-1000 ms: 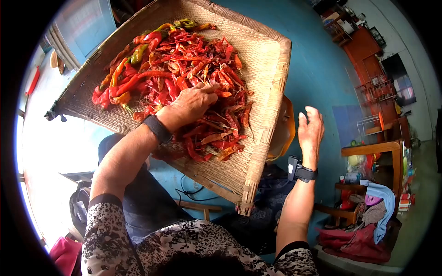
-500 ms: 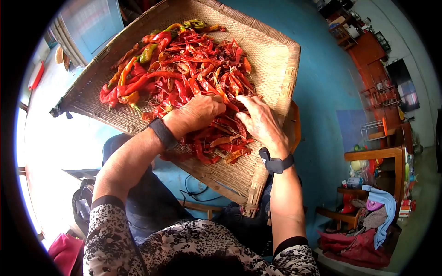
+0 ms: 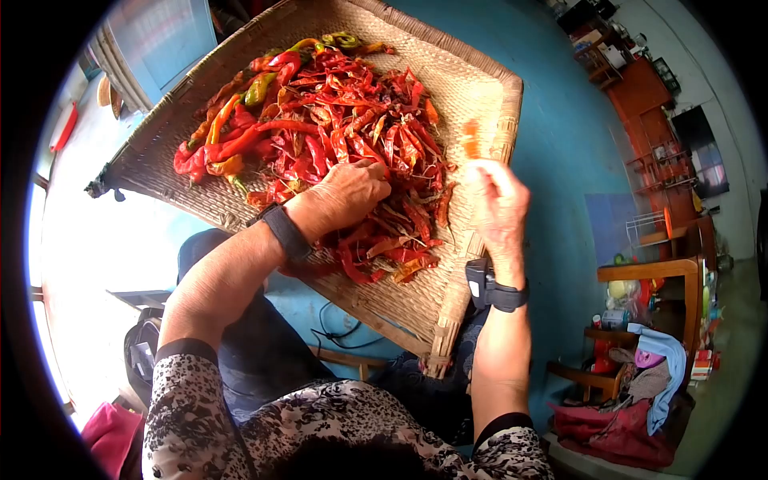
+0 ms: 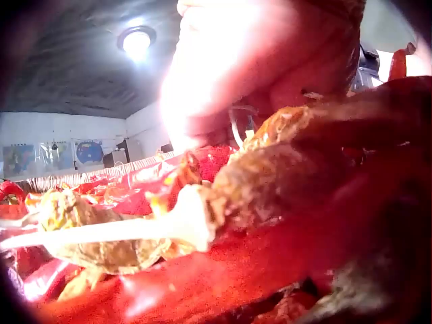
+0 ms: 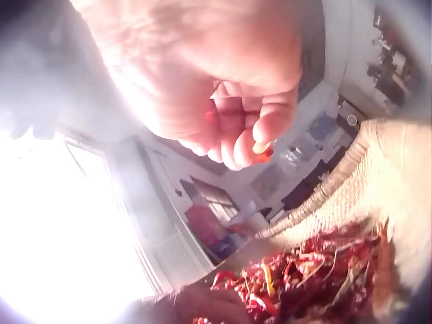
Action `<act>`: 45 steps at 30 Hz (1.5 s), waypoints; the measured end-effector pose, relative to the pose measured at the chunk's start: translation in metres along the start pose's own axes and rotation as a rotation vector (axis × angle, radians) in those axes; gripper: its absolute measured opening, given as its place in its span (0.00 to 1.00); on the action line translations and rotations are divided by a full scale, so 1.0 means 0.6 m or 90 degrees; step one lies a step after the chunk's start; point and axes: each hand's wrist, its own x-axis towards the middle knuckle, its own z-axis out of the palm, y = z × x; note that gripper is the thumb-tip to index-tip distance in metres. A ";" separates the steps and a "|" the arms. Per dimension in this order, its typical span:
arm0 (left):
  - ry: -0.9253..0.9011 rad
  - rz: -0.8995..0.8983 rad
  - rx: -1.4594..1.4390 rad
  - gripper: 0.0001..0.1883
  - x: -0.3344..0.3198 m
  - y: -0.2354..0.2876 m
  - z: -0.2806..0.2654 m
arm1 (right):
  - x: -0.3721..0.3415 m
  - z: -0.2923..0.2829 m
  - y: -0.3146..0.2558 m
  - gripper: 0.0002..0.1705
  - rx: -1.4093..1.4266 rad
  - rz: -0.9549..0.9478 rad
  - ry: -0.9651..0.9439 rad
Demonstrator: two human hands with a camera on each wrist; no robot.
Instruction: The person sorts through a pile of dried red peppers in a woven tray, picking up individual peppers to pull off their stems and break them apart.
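A wide woven tray (image 3: 480,84) holds a heap of wrinkled red chilies (image 3: 360,88). Longer red, orange and green peppers (image 3: 228,148) lie along its left side. My left hand (image 3: 344,194) rests on the middle of the heap, fingers bent down among the chilies and their tips hidden. In the left wrist view, pale-stemmed chilies fill the space under that hand. Over the tray's right edge, my right hand (image 3: 498,204) pinches an orange-red chili (image 3: 470,140), blurred by motion. The right wrist view shows its fingers curled, with an orange bit at the fingertips.
Behind the tray's right rim spreads a blue floor (image 3: 560,144). A wooden chair (image 3: 648,272) with clothes piled by it stands at the right. Below the tray are a dark cable (image 3: 340,336) and a low wooden bar (image 3: 352,362).
My right hand came in from beyond the tray's right side to the heap, then drew back rightward with a chili. My left hand stays on the heap, its fingers now more bent.
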 end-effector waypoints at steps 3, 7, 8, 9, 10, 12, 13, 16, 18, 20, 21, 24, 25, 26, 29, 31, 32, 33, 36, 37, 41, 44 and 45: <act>-0.003 -0.003 -0.042 0.05 0.008 -0.001 0.000 | 0.002 -0.053 0.036 0.09 -0.178 -0.027 0.152; 0.019 -0.032 -0.134 0.05 0.010 0.002 -0.001 | -0.023 -0.107 0.068 0.07 -0.317 0.086 0.137; 0.020 -0.033 -0.134 0.05 0.011 0.003 0.001 | -0.031 -0.117 0.073 0.08 -0.349 0.151 0.103; 0.038 -0.001 -0.127 0.07 0.011 0.005 0.004 | -0.038 -0.122 0.074 0.08 -0.349 0.151 0.101; 0.055 0.030 -0.119 0.08 0.012 0.007 0.006 | -0.045 -0.125 0.074 0.09 -0.432 0.181 0.037; 0.073 0.067 -0.084 0.11 0.014 0.013 0.008 | -0.049 -0.122 0.067 0.14 -0.539 0.231 -0.045; 0.071 0.070 -0.086 0.11 0.014 0.012 0.013 | -0.048 -0.116 0.068 0.13 -0.513 0.227 -0.051; 0.034 0.058 -0.031 0.08 0.017 0.008 0.026 | -0.041 -0.072 0.049 0.08 -0.278 0.065 -0.059; 0.019 0.032 0.039 0.05 0.015 0.006 0.025 | -0.038 -0.034 0.026 0.06 -0.130 0.012 -0.168; 0.007 0.029 0.051 0.05 0.014 0.003 0.024 | -0.038 0.003 0.035 0.07 -0.181 0.081 -0.346; 0.000 0.025 0.062 0.05 0.014 0.003 0.023 | -0.036 0.016 0.037 0.07 -0.211 0.113 -0.434; 0.008 -0.010 -0.031 0.04 0.012 0.002 0.002 | -0.035 0.031 0.013 0.10 -0.334 0.030 -0.449; 0.007 -0.016 -0.030 0.04 0.013 0.002 -0.006 | -0.035 0.037 0.014 0.10 -0.331 0.027 -0.452; 0.059 -0.037 -0.112 0.04 0.016 0.001 -0.013 | -0.038 0.043 0.019 0.11 -0.350 -0.029 -0.415; 0.199 -0.025 -0.209 0.05 0.017 -0.012 -0.029 | -0.041 0.052 0.042 0.11 -0.361 -0.118 -0.361; 0.211 -0.060 -0.339 0.06 0.017 -0.014 -0.050 | -0.029 0.049 0.034 0.07 -0.324 0.039 -0.454; 0.170 -0.152 -0.482 0.05 0.016 -0.008 -0.063 | -0.021 0.042 0.026 0.05 -0.248 0.126 -0.466; 0.172 -0.151 -0.481 0.05 0.016 -0.011 -0.062 | -0.021 0.037 0.028 0.05 -0.250 0.124 -0.466; 0.163 -0.180 -0.794 0.05 0.020 -0.020 -0.052 | -0.023 0.018 0.024 0.09 -0.109 0.036 -0.260; 0.161 -0.178 -0.794 0.05 0.020 -0.018 -0.051 | -0.023 0.010 0.022 0.10 -0.075 0.066 -0.215; 0.112 -0.254 -0.880 0.05 0.025 -0.008 -0.057 | -0.020 -0.048 0.041 0.10 -0.140 0.040 -0.015; 0.077 -0.253 -0.880 0.05 0.030 -0.009 -0.051 | -0.029 -0.096 0.082 0.10 -0.139 0.123 0.073; 0.074 -0.252 -0.882 0.05 0.032 -0.009 -0.047 | -0.034 -0.108 0.084 0.10 -0.141 0.135 0.100</act>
